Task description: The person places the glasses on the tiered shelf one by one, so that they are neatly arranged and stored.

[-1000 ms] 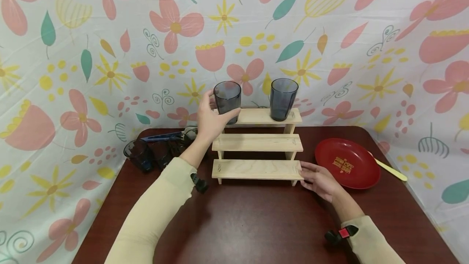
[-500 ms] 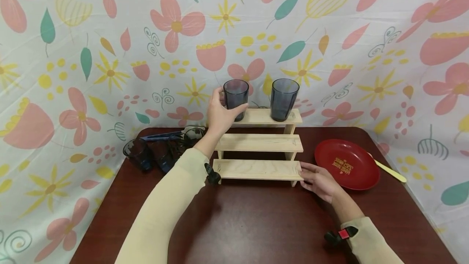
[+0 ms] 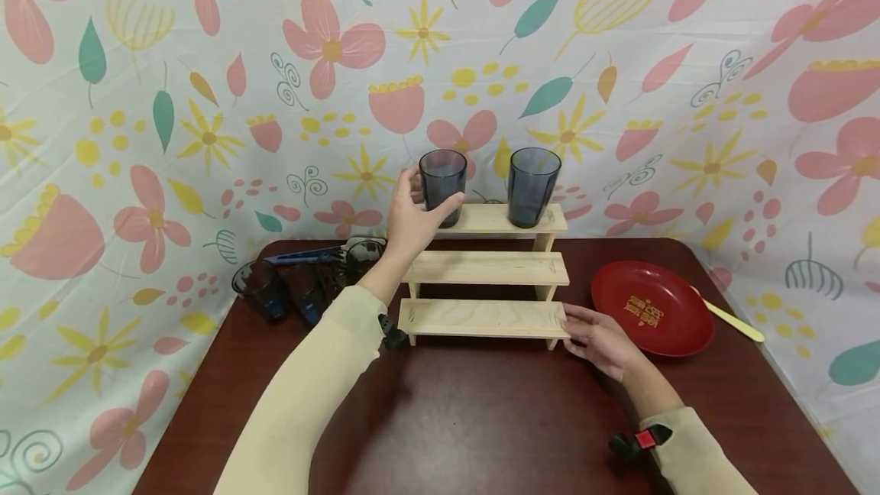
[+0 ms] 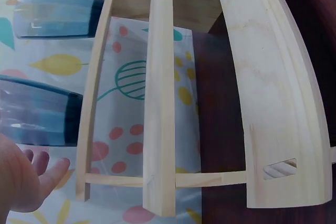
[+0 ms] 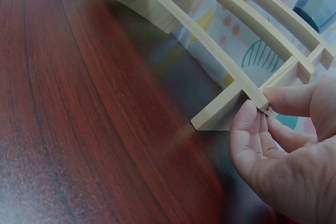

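A three-step wooden display stand (image 3: 484, 317) rises at the back of the table. On its top step, a dark tinted drinking glass (image 3: 443, 166) stands upright at the left end. My left hand (image 3: 411, 221) holds that glass, thumb across its front and fingers reaching behind; the left wrist view has the glass's base at the top step. To the right on the same step is a matching glass (image 3: 532, 186), apart from the hand. My right hand (image 3: 600, 338) pinches the right end of the lowest step between thumb and fingers, close up in the right wrist view (image 5: 294, 145).
Several dark glasses (image 3: 264, 292) lie at the table's left, with blue-handled utensils (image 3: 302, 257) behind them. A red plate (image 3: 670, 312) with gold print sits right of the stand, a yellow handle (image 3: 732, 319) beside it. A floral cloth (image 3: 227, 90) hangs behind.
Over the second, my left hand has moved right with the glass, further onto the top step; it has barely moved in the last half second. The right hand stays at the lowest step's end.
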A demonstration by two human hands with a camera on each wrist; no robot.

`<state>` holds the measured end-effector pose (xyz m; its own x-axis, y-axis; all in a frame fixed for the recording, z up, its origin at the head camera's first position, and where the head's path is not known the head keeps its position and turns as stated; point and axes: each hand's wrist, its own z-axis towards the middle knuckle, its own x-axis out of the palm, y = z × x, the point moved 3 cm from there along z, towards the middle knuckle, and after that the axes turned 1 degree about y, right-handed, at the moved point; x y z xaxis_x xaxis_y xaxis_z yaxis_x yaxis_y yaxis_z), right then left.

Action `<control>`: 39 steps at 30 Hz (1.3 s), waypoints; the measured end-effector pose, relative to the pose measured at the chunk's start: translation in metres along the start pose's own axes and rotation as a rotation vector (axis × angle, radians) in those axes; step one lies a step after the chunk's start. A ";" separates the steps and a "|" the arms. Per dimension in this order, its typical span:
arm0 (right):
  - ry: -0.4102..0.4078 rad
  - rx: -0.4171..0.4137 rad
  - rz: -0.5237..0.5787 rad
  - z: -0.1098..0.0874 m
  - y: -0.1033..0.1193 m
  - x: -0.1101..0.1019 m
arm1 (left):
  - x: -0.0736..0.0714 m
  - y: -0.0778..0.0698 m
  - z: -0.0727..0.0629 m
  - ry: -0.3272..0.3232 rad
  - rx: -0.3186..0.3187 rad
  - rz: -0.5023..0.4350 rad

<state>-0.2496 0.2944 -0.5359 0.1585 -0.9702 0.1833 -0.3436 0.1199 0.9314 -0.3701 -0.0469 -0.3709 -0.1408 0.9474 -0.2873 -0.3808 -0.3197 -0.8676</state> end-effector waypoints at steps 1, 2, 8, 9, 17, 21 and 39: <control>-0.001 -0.001 0.000 0.000 0.000 0.000 | -0.003 0.000 -0.002 0.007 -0.009 -0.028; -0.002 -0.001 0.002 0.000 0.000 0.000 | -0.006 -0.001 -0.004 0.012 -0.009 -0.056; 0.003 -0.001 -0.002 0.001 -0.001 -0.001 | -0.033 0.001 -0.020 -0.015 0.010 -0.101; 0.006 -0.001 -0.005 0.001 -0.001 -0.001 | -0.039 0.003 -0.023 -0.029 0.017 -0.098; 0.006 -0.004 -0.010 0.001 -0.001 -0.001 | -0.099 0.029 -0.054 -0.135 0.025 -0.007; 0.007 -0.004 -0.014 0.000 -0.001 0.000 | -0.148 0.055 -0.072 -0.229 -0.040 0.094; 0.005 -0.011 -0.015 0.000 -0.001 -0.002 | -0.256 0.141 -0.119 -0.293 -0.372 0.101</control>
<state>-0.2490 0.2958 -0.5373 0.1676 -0.9709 0.1712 -0.3310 0.1081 0.9374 -0.2794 -0.3327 -0.4678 -0.4324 0.8511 -0.2978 -0.0064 -0.3331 -0.9429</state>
